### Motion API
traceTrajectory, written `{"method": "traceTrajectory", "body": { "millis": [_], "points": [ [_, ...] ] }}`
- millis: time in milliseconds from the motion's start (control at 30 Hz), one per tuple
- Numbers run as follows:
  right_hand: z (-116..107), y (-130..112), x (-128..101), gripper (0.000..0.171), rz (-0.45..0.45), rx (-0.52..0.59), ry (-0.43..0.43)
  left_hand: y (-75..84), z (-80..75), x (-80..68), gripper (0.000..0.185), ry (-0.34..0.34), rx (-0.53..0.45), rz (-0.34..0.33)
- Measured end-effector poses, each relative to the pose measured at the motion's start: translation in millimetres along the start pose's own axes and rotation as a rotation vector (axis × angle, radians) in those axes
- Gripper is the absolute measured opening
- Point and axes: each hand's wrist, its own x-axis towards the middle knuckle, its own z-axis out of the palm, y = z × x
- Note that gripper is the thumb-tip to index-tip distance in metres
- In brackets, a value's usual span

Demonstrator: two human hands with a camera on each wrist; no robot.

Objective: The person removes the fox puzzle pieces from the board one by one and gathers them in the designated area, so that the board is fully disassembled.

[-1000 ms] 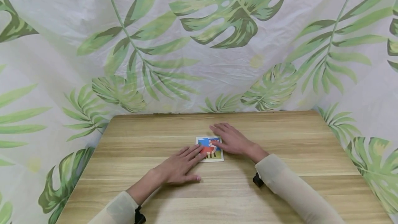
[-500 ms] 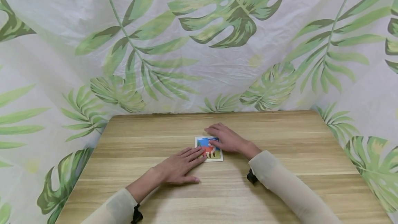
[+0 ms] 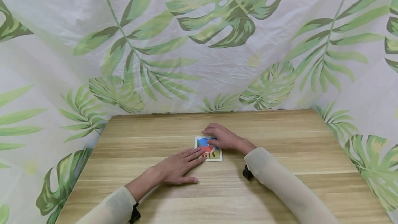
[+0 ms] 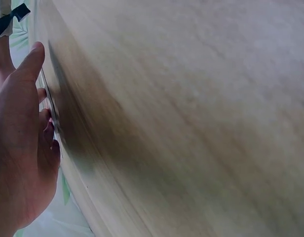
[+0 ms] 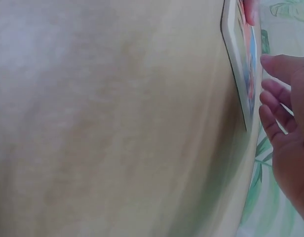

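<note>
A small white-bordered picture board showing an orange fox on grass under blue sky lies flat near the middle of the table. My left hand is spread flat, its fingertips resting on the board's lower left part and its thumb out to the side on the wood. Over the upper right corner is my right hand, thumb above the fox's head and loosely bent fingers beyond the far edge. From the right wrist view, the board shows edge-on as a thick slab, beside the right hand's thumb and fingers.
The wood-grain table ends at a back edge against a white cloth printed with green leaves. Both forearms wear pale sleeves, with a black strap at each wrist.
My right hand has moved a little to the left over the board, its fingers now more bent. The left hand has stayed nearly still on the board.
</note>
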Motion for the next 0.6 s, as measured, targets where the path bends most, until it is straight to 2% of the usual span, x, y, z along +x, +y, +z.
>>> {"method": "traceTrajectory", "body": {
  "millis": [300,600],
  "points": [
    [-3,2,13,0.037,0.001,0.114,-0.041,-0.4,-2.0,-1.5,0.084,-0.012,-0.011,-0.008],
    [-1,4,22,0.032,0.007,0.125,-0.066,1.8,-3.4,-0.3,0.084,-0.027,-0.018,-0.022]
  ]
}}
